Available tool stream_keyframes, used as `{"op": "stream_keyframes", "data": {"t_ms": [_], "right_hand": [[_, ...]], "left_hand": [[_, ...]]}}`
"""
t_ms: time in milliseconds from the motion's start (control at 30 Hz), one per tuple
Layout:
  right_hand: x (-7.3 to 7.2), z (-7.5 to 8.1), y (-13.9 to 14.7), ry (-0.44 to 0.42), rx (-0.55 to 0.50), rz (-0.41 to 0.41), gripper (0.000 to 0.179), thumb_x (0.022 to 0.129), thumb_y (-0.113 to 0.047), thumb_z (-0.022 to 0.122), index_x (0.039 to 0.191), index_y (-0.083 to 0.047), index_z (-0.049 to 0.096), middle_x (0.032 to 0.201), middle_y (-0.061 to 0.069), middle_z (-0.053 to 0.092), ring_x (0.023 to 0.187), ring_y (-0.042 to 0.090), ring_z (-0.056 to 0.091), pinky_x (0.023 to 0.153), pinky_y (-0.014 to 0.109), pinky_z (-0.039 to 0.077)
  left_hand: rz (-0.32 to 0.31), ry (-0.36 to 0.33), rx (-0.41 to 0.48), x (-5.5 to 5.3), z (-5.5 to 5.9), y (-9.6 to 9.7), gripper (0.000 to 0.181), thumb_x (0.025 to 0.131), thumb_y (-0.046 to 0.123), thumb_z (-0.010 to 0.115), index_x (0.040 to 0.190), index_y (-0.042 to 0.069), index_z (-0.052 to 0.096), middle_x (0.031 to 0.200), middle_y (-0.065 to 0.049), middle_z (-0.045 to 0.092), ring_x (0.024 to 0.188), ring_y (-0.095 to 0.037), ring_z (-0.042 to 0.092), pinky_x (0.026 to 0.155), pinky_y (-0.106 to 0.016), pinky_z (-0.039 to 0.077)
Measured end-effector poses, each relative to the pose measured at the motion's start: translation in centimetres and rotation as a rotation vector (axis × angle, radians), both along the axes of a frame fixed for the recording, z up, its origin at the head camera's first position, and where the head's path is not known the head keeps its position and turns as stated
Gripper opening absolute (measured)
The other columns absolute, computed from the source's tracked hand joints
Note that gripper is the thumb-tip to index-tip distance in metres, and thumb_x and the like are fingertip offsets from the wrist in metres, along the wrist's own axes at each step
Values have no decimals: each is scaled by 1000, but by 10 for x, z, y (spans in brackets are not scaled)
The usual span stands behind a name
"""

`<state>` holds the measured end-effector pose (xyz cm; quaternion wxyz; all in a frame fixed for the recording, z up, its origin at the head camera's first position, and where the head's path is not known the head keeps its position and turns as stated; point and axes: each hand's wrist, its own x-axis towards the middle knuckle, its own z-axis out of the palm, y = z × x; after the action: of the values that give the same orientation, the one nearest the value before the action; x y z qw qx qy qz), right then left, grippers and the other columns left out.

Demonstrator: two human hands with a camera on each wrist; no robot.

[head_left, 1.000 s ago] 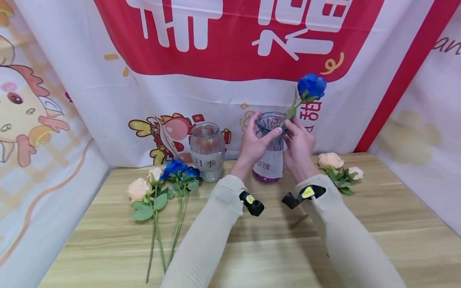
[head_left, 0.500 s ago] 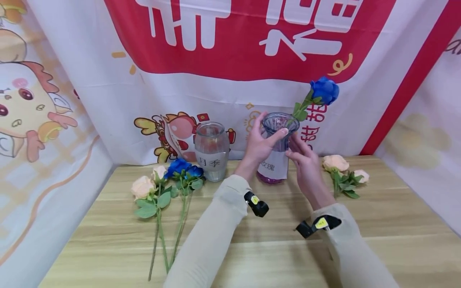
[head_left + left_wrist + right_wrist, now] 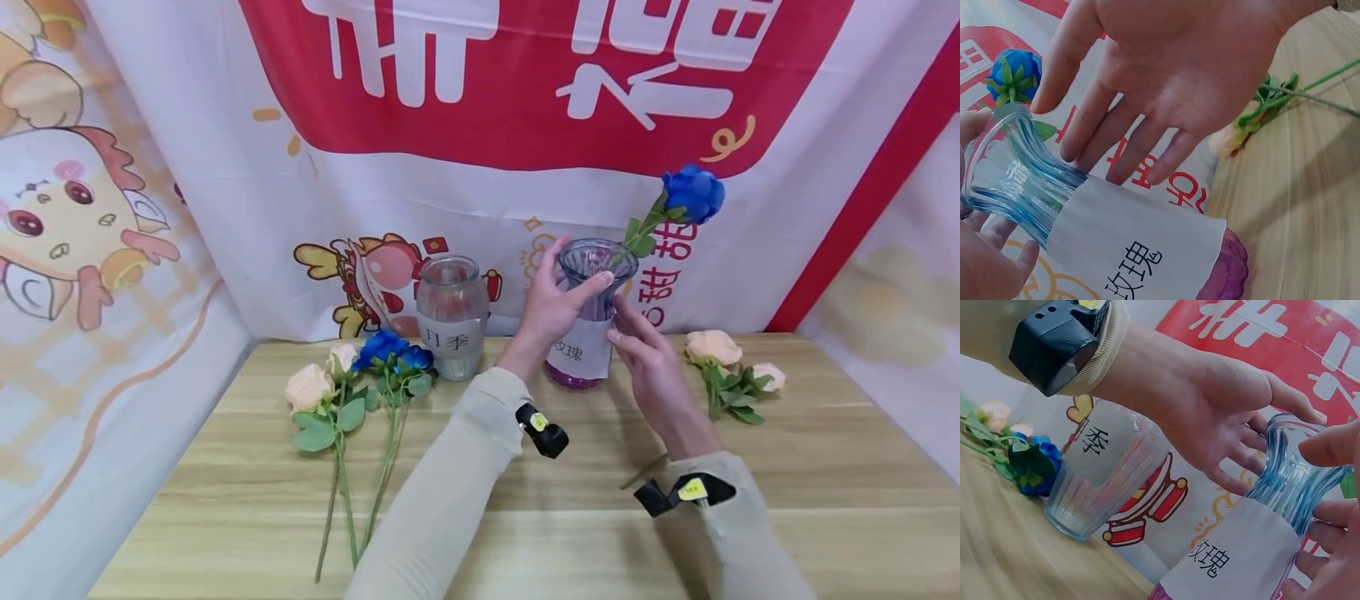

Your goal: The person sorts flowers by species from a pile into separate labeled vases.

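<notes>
My left hand (image 3: 551, 304) grips the neck of a clear blue-tinted glass vase (image 3: 597, 300) with a purple base, its thumb lying across the front under the rim. A white paper label (image 3: 1141, 244) with dark Chinese characters wraps the vase's body. One blue rose (image 3: 693, 193) stands in this vase, leaning right, its leaves just above the rim. Beside the vase's right side is my right hand (image 3: 652, 367), fingers extended and holding nothing. In the left wrist view its spread fingers (image 3: 1132, 150) lie along the vase's neck and label.
A second clear vase (image 3: 452, 317), also labelled, stands left of the first. Blue roses (image 3: 390, 354) and peach roses (image 3: 309, 387) lie on the table's left, stems toward me. More peach roses (image 3: 712, 347) lie at right. A printed cloth (image 3: 480, 196) hangs behind.
My right hand has let go of the blue rose's stem and moved down beside the vase. The rose now leans in the vase by itself; the left hand keeps its grip.
</notes>
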<state>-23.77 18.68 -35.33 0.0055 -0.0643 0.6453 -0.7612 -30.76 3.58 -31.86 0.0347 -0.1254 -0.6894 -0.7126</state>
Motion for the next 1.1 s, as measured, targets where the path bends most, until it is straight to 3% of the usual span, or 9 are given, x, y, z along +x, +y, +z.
{"op": "stream_keyframes", "data": {"t_ms": [233, 467, 567, 667, 867, 1100], "right_hand": [[0, 5, 0, -8, 20, 25, 67, 113, -14, 44, 171, -13, 10, 181, 3, 5, 168, 21, 4, 139, 44, 3], [1, 4, 4, -12, 22, 21, 69, 113, -17, 47, 171, -13, 10, 181, 3, 6, 168, 22, 6, 139, 44, 4], [1, 4, 4, -15, 32, 22, 70, 113, -19, 48, 171, -14, 11, 181, 3, 6, 168, 22, 6, 139, 44, 3], [1, 4, 4, -9, 32, 21, 69, 113, -18, 47, 171, -13, 11, 181, 4, 6, 168, 22, 6, 139, 44, 3], [1, 3, 4, -10, 36, 21, 69, 113, -18, 47, 171, -12, 11, 181, 2, 6, 168, 23, 6, 139, 45, 2], [0, 0, 6, -16, 50, 31, 68, 113, -16, 46, 171, -11, 10, 181, 4, 5, 168, 24, 5, 139, 45, 1]], "left_hand": [[-17, -13, 33, 0, 3, -4, 89, 91, 32, 84, 165, 31, 36, 165, -10, 47, 153, -33, 45, 121, -57, 45], [40, 19, 33, 10, 3, -16, 86, 91, 36, 84, 164, 28, 39, 170, 10, 41, 157, -21, 40, 127, -48, 41], [39, 42, 104, 18, 1, -24, 80, 92, 29, 84, 161, 22, 44, 167, 6, 47, 155, -23, 45, 127, -43, 42], [41, 76, 115, 27, -4, -34, 77, 91, 25, 84, 159, 20, 48, 164, 2, 51, 151, -22, 50, 124, -42, 44], [71, 107, 73, 49, -11, -61, 72, 91, 22, 84, 155, 19, 51, 158, -1, 58, 147, -23, 54, 121, -48, 46], [130, 95, 15, 74, -15, -109, 63, 96, 20, 79, 153, 17, 54, 151, 2, 63, 144, -20, 57, 118, -49, 49]]}}
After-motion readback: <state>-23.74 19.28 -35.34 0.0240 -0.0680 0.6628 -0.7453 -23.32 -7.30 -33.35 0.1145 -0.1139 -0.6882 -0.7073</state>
